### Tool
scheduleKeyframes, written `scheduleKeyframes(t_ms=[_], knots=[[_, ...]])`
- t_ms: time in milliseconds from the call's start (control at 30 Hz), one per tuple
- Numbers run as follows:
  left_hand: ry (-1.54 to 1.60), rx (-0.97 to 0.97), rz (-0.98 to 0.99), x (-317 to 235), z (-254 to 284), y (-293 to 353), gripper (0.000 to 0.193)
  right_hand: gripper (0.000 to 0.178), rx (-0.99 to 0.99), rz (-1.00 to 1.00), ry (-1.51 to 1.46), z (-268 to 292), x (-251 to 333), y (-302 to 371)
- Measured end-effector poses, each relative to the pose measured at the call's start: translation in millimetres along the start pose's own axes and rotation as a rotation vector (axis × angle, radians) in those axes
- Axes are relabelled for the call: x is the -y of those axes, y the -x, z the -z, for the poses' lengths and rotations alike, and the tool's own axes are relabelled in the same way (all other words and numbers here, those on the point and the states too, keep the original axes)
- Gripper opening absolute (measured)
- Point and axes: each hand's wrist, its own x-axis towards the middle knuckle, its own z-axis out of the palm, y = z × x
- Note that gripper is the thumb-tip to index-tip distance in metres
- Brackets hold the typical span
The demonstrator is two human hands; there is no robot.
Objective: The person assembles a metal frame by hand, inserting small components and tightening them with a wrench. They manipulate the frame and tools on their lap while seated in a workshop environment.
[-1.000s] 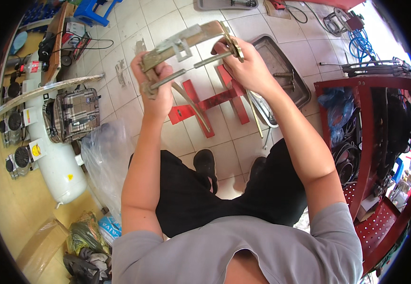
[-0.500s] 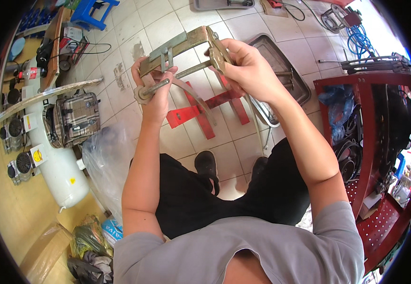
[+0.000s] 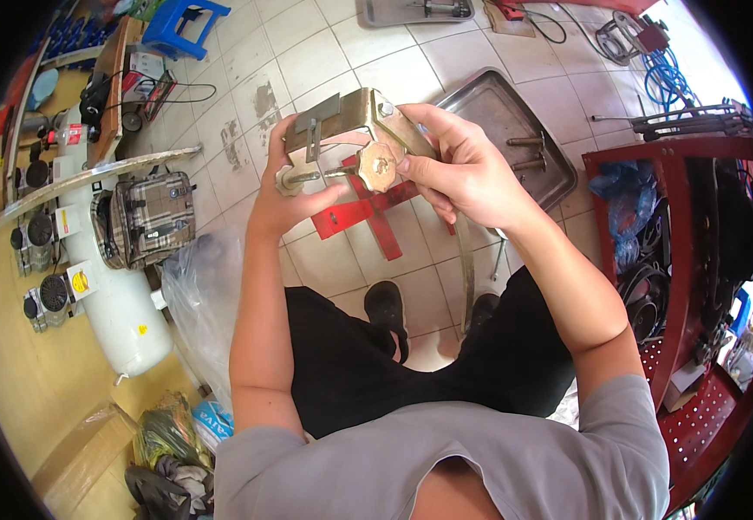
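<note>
Both hands hold up a brassy metal screw clamp [image 3: 355,113] with a bent flat frame, a grey plate on top and a threaded rod below. My left hand [image 3: 277,186] grips its left end, fingers behind and thumb beneath, beside a round nut on the rod. At the other end my right hand [image 3: 463,165] closes round the side plate, its thumb at the edge of the scalloped knob [image 3: 378,166]. A curved metal strip [image 3: 466,277] hangs below the right hand. Underneath, on the tiled floor, stands a red metal stand [image 3: 346,217], partly hidden.
A grey metal tray [image 3: 558,178] with metal rods lies beyond my right hand. To the right rises a red metal rack [image 3: 671,225]. On the left are a white tank [image 3: 120,325], a checked bag [image 3: 153,221] and clear plastic sheeting [image 3: 207,290]. A blue stool [image 3: 181,26] stands farther back.
The clamp has turned so its right-end knob faces me, and it sits slightly lower. My right hand has come down and inward. The curved strip has swung from the middle toward the right.
</note>
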Motion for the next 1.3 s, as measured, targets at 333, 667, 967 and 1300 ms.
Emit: scheduleKeyframes(t_ms=[333, 667, 967, 1300], knots=[[0.072, 0.107, -0.303, -49.7, 33.6, 0.6, 0.057, 0.038, 0.069, -0.025, 0.191, -18.3, -14.5, 6.9], [0.019, 0.115, -0.087, -63.4, -7.5, -2.4, 0.020, 0.039, 0.007, -0.128, 0.200, -27.6, -20.9, 20.4], [0.015, -0.003, -0.143, -56.4, -13.1, -4.4, 0.019, 0.037, -0.053, -0.053, 0.138, -38.9, -25.3, 22.0], [0.099, -0.061, -0.056, -57.8, -20.2, -2.4, 0.021, 0.039, -0.091, -0.011, 0.141, -41.4, -38.1, 23.2]])
